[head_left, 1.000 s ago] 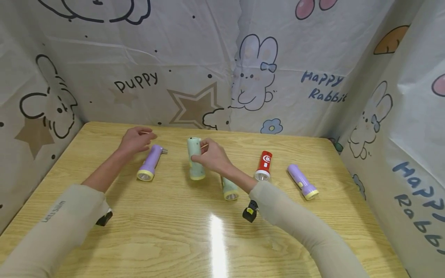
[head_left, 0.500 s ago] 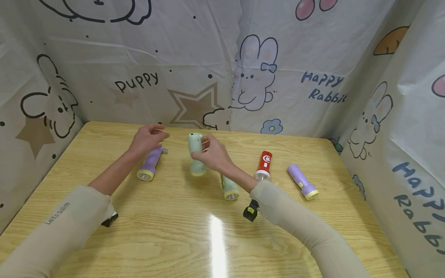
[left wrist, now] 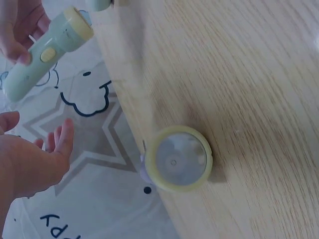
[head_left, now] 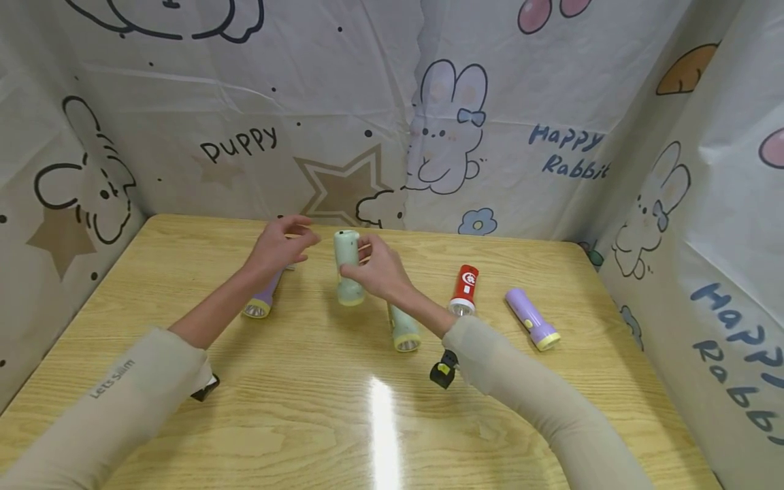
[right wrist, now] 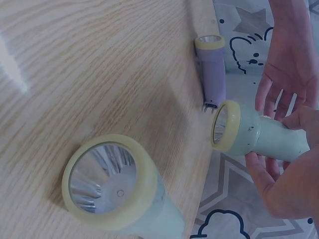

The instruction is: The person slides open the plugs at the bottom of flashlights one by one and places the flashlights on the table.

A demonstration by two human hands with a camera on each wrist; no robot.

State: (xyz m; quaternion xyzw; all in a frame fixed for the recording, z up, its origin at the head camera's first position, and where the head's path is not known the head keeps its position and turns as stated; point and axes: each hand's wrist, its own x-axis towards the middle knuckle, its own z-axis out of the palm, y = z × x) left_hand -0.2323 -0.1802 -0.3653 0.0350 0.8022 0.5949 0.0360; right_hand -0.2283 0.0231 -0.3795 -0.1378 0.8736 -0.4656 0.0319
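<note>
Nearby, pale sleeves (head_left: 128, 395) reach in over the wood-grained table (head_left: 294, 422), which bears a bright streak of glare (head_left: 384, 429); beyond, a second green flashlight (head_left: 406, 332) lies lens toward the person, partly hidden by the right forearm (head_left: 431, 311); a purple flashlight with a yellow button (head_left: 529, 316) lies to the right, a red flashlight with a white rim (head_left: 465, 287) left of it; over on the left, partly covered by the left forearm (head_left: 217, 307), lies another purple flashlight (head_left: 265, 298), metal prongs at its tail; farther in, the right hand (head_left: 380, 269) pinches the pale green flashlight (head_left: 347, 253) between thumb and fingers, lens end down, raised above the table; its body is smooth with small dark specks, an oval yellow button, a pale yellow rim and a rounded tail; near it, the left hand (head_left: 278, 246), fingers loosely parted, holds nothing; behind hangs a printed cloth (head_left: 214, 82).
</note>
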